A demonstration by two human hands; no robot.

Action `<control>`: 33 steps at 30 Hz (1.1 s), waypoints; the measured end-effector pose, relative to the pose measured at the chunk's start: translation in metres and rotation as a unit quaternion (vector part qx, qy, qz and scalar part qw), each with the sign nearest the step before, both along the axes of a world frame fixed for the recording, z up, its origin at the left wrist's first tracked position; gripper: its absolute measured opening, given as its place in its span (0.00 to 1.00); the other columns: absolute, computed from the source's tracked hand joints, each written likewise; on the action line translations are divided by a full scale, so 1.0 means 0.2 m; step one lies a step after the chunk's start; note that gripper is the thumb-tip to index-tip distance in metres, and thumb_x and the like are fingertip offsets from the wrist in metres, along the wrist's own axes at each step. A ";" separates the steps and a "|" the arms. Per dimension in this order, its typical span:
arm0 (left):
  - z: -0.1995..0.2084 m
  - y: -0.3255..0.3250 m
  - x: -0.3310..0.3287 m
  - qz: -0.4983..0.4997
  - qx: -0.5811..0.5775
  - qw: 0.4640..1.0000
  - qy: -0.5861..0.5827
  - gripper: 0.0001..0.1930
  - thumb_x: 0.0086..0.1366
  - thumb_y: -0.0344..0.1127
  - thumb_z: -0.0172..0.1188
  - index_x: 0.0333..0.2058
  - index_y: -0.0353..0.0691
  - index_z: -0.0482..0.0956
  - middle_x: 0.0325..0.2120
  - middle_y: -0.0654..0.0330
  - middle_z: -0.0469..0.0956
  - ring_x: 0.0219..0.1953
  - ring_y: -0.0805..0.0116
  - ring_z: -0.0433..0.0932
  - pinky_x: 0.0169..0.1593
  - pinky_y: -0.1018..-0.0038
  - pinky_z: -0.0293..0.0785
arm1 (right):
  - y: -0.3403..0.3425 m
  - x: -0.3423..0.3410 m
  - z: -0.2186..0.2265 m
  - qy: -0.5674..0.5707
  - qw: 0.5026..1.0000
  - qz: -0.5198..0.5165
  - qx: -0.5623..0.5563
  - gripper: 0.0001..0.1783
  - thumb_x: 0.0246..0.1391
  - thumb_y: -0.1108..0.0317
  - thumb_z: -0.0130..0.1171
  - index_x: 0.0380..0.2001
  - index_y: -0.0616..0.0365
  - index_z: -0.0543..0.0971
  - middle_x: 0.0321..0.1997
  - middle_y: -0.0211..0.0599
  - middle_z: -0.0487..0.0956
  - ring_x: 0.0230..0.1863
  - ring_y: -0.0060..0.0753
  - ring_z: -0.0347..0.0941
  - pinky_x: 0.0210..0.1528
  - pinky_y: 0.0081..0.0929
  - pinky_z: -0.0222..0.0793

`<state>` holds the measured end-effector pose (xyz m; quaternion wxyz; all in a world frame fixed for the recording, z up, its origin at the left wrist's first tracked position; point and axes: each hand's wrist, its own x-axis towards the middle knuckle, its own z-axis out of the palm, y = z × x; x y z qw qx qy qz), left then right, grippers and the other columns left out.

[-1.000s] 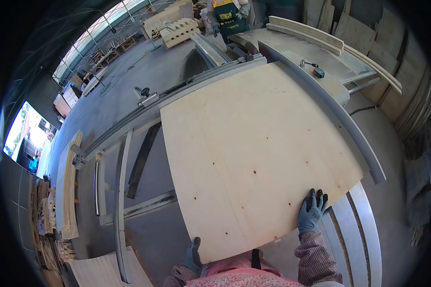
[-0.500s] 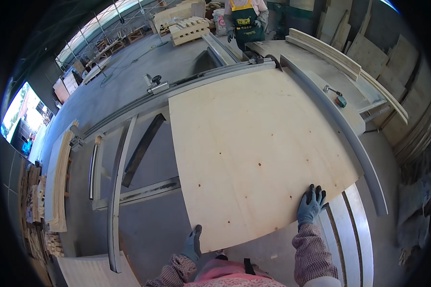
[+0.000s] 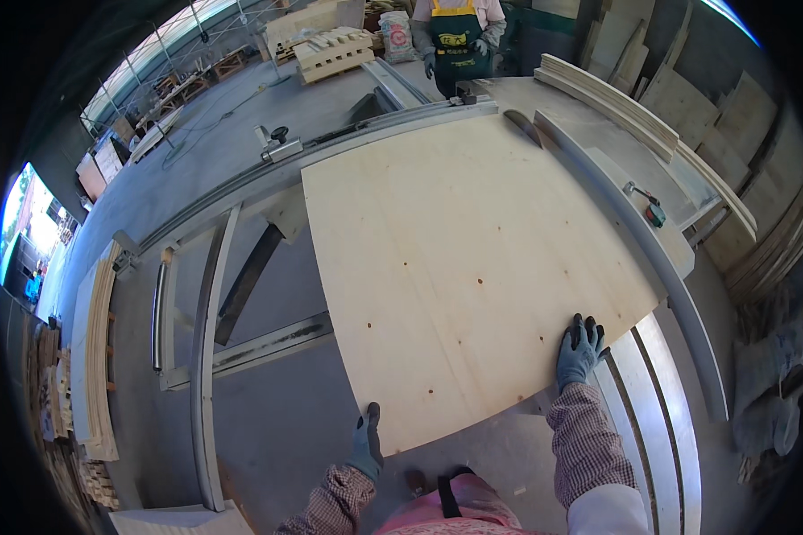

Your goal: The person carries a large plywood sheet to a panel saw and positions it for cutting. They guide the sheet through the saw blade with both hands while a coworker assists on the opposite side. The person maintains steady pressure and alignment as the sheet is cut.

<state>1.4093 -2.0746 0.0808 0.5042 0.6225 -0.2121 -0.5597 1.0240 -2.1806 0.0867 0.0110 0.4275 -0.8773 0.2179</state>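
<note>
A large pale plywood sheet (image 3: 455, 259) with small dark knots lies flat on a sliding table saw. My left hand (image 3: 366, 441), in a blue-grey glove with dark fingertips, grips the sheet's near left corner, with part of its fingers hidden. My right hand (image 3: 582, 350), gloved alike, lies with fingers stretched out on top of the sheet near its near right edge. At the sheet's far right end, the saw blade (image 3: 524, 127) stands up beside the long metal fence (image 3: 629, 205).
A person (image 3: 459, 40) in a dark green apron stands beyond the saw. Wood strips (image 3: 607, 102) lie along the far right table. A metal support frame (image 3: 207, 357) extends to the left. Slotted metal table strips (image 3: 665, 401) run beside my right arm. Stacked boards (image 3: 98, 357) stand at left.
My view has shifted, and the sheet and both hands appear higher in it. More of the saw blade shows between sheet and fence. Both hands keep their places on the sheet.
</note>
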 end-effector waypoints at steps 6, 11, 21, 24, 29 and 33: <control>0.10 -0.01 -0.03 -0.002 0.005 0.999 0.045 0.26 0.63 0.50 0.53 0.49 0.32 0.69 0.43 0.54 0.73 0.43 0.61 0.75 0.46 0.66 0.73 | -0.01 0.01 -0.01 -0.016 1.000 -0.010 -0.007 0.24 0.51 0.55 0.54 0.54 0.31 0.70 0.64 0.27 0.62 0.68 0.37 0.47 0.66 0.56 0.27; 0.07 -0.01 0.01 0.007 0.006 0.999 0.045 0.25 0.63 0.50 0.54 0.48 0.32 0.69 0.42 0.54 0.74 0.42 0.61 0.76 0.44 0.66 0.74 | 0.00 0.03 0.00 -0.022 1.000 -0.006 -0.007 0.24 0.51 0.55 0.53 0.54 0.32 0.70 0.64 0.28 0.62 0.68 0.39 0.47 0.66 0.58 0.27; -0.01 -0.01 0.07 0.012 -0.006 0.999 0.045 0.25 0.63 0.48 0.54 0.50 0.34 0.67 0.43 0.53 0.74 0.42 0.59 0.76 0.44 0.64 0.75 | 0.02 0.08 0.00 -0.016 1.000 0.013 -0.023 0.24 0.51 0.56 0.51 0.54 0.36 0.71 0.63 0.32 0.62 0.67 0.42 0.47 0.65 0.59 0.27; -0.02 -0.01 0.07 -0.007 0.012 0.999 0.044 0.26 0.64 0.49 0.52 0.52 0.35 0.65 0.45 0.52 0.72 0.44 0.57 0.75 0.45 0.63 0.75 | 0.02 0.07 -0.02 -0.008 0.999 0.005 -0.038 0.23 0.52 0.55 0.50 0.53 0.36 0.72 0.62 0.32 0.63 0.67 0.42 0.48 0.65 0.61 0.27; -0.01 -0.01 0.07 -0.004 0.001 0.998 0.055 0.26 0.64 0.49 0.52 0.52 0.35 0.65 0.45 0.52 0.72 0.44 0.57 0.75 0.45 0.62 0.75 | 0.02 0.08 -0.06 -0.004 0.999 0.009 -0.049 0.23 0.51 0.54 0.51 0.53 0.34 0.72 0.62 0.31 0.63 0.67 0.43 0.49 0.64 0.62 0.27; 0.02 -0.02 0.07 -0.009 0.011 0.998 0.058 0.27 0.63 0.49 0.54 0.53 0.35 0.65 0.45 0.52 0.72 0.44 0.58 0.75 0.44 0.61 0.75 | 0.01 0.08 -0.05 0.002 0.998 0.002 -0.057 0.23 0.51 0.53 0.51 0.53 0.34 0.72 0.62 0.31 0.64 0.66 0.43 0.49 0.64 0.62 0.27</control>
